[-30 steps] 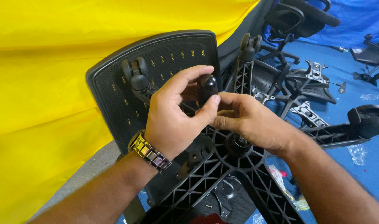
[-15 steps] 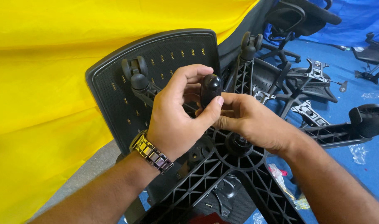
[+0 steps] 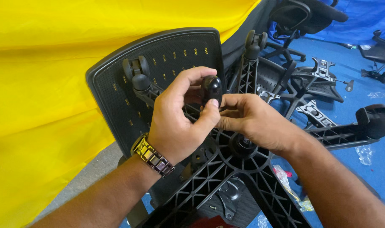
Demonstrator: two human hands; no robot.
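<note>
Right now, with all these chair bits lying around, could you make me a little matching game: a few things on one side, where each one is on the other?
Things:
1. black caster wheel
2. wristwatch
3. yellow sheet
4. loose screw

Places:
A. hanging along the left side of the view
B. pinched between the fingers of both hands
C. lying low down, beneath the ribbed arms of the star base
D. on the left wrist

Pairs: 1-B, 2-D, 3-A, 4-C
</note>
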